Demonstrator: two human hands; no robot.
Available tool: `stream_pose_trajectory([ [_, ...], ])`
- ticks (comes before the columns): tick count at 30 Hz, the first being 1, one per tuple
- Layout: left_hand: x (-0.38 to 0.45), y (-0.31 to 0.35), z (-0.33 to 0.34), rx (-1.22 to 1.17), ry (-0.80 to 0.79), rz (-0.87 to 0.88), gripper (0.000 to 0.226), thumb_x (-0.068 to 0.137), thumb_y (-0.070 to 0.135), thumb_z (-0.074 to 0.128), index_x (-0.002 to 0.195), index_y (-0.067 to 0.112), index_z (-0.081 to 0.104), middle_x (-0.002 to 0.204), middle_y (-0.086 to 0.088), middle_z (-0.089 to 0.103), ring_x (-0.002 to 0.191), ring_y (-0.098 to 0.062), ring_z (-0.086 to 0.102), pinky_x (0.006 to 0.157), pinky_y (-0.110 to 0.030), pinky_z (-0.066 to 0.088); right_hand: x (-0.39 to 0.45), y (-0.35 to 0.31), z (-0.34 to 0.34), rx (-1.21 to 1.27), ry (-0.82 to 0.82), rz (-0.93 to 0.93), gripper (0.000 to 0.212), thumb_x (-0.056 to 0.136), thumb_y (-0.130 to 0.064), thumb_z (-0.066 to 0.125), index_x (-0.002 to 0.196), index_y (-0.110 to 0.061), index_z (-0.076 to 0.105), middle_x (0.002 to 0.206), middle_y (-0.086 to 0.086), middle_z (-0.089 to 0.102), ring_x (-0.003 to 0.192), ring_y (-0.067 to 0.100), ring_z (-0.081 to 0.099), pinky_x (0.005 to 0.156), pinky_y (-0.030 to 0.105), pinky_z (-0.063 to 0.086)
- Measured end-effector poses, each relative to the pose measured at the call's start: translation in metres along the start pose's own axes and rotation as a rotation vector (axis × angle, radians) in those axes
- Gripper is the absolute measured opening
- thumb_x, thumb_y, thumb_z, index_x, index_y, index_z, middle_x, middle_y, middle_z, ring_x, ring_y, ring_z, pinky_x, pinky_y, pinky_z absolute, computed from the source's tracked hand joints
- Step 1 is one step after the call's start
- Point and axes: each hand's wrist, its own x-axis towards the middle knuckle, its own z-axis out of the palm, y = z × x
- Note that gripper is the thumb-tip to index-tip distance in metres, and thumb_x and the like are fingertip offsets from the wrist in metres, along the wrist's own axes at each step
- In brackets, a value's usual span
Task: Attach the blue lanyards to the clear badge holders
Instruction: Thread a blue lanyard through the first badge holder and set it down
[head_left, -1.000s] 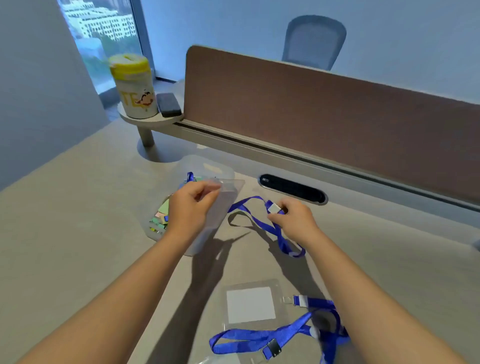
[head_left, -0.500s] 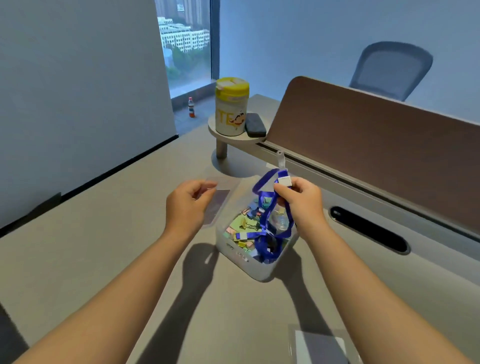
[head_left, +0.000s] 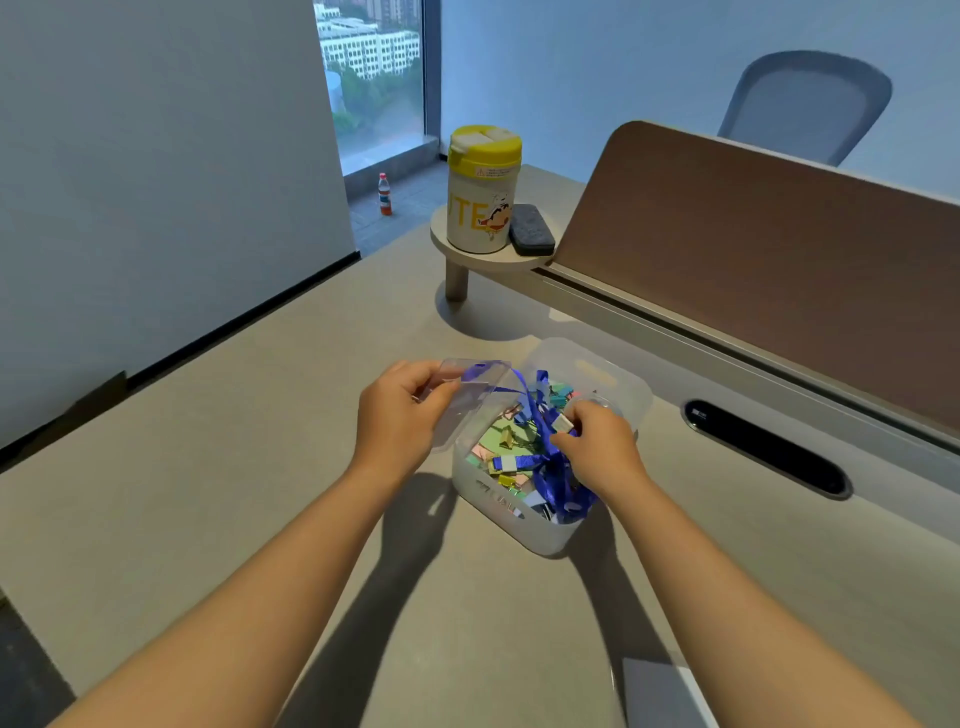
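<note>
My left hand (head_left: 397, 415) pinches a clear badge holder (head_left: 467, 395) by its top edge, just left of a translucent plastic box (head_left: 530, 525). A blue lanyard (head_left: 545, 457) loops from the holder's top down into the box. My right hand (head_left: 597, 447) pinches the lanyard's white end clip (head_left: 562, 423) above the box. Another clear badge holder with a white card (head_left: 660, 696) lies on the desk at the bottom edge, partly cut off.
The box holds several coloured binder clips (head_left: 498, 447). A yellow-lidded canister (head_left: 480, 192) and a dark eraser (head_left: 531, 230) stand on a small round shelf at the back. A brown desk divider (head_left: 769, 270) runs along the right, with a black cable slot (head_left: 769, 449) below it.
My right hand has lowered the lanyard towards the box and moved its end closer to the holder. My left hand brought the holder right, up to the box's edge. The view has closed in.
</note>
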Motion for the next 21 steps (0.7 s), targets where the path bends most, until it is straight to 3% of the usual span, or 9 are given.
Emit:
stream_pose_trajectory([
  [3,-0.001,0.001,0.000,-0.006,0.000,0.008,0.017,0.081,0.008,0.058,0.095,0.007,0.066,0.087,-0.003,0.058,0.074,-0.011,0.051,0.058,0.001,0.036,-0.002,0.006,-0.002,-0.225,-0.044,0.031,0.014,0.088,-0.003,0.045,0.095,-0.007,0.057,0.101,0.020,0.062,0.089,0.033,0.055,0.067,0.031,0.035],
  [6,-0.003,0.001,-0.001,-0.006,0.006,0.019,0.017,0.080,0.006,0.058,0.095,0.005,0.066,0.088,-0.004,0.058,0.081,-0.017,0.052,0.058,0.003,0.034,-0.004,0.011,-0.007,-0.361,-0.076,0.107,0.024,0.087,0.000,0.044,0.107,0.003,0.057,0.094,0.019,0.055,0.083,0.033,0.050,0.067,0.031,0.036],
  [8,-0.005,0.002,0.000,0.003,0.003,0.025,0.017,0.081,0.007,0.058,0.096,0.005,0.066,0.090,-0.005,0.058,0.082,-0.016,0.051,0.058,0.004,0.034,-0.005,0.009,-0.009,-0.383,-0.095,0.107,0.019,0.087,-0.002,0.046,0.100,0.001,0.059,0.094,0.019,0.051,0.080,0.028,0.042,0.063,0.030,0.036],
  [11,-0.007,0.002,0.001,0.004,0.000,0.028,0.018,0.081,0.008,0.058,0.097,0.007,0.066,0.092,-0.006,0.060,0.079,-0.013,0.051,0.058,0.002,0.035,-0.003,0.004,-0.010,-0.326,-0.117,0.027,0.011,0.085,-0.004,0.050,0.076,-0.003,0.057,0.086,0.018,0.053,0.088,0.033,0.047,0.048,0.025,0.029],
  [13,-0.007,0.004,0.002,0.007,-0.007,0.033,0.019,0.082,0.009,0.057,0.099,0.007,0.065,0.091,-0.003,0.057,0.076,-0.010,0.049,0.059,-0.002,0.038,-0.004,-0.002,-0.009,-0.215,-0.087,-0.048,0.014,0.088,-0.012,0.053,0.095,-0.004,0.062,0.091,0.014,0.057,0.092,0.031,0.051,0.062,0.027,0.040],
  [16,-0.008,0.009,0.002,0.017,-0.009,0.054,0.020,0.082,0.009,0.056,0.100,0.006,0.064,0.090,-0.002,0.055,0.081,-0.012,0.048,0.058,-0.002,0.039,-0.008,-0.004,-0.007,-0.069,-0.045,-0.093,0.044,0.086,-0.025,0.058,0.127,-0.010,0.049,0.127,0.012,0.052,0.113,0.027,0.052,0.092,0.035,0.044],
  [21,-0.019,0.022,0.006,0.007,-0.005,0.089,0.017,0.081,0.005,0.056,0.096,0.003,0.065,0.088,-0.008,0.058,0.081,-0.016,0.050,0.057,0.004,0.035,-0.027,0.008,-0.020,0.088,0.047,-0.105,0.048,0.084,-0.023,0.061,0.128,-0.010,0.048,0.131,0.010,0.053,0.118,0.024,0.051,0.098,0.034,0.042],
])
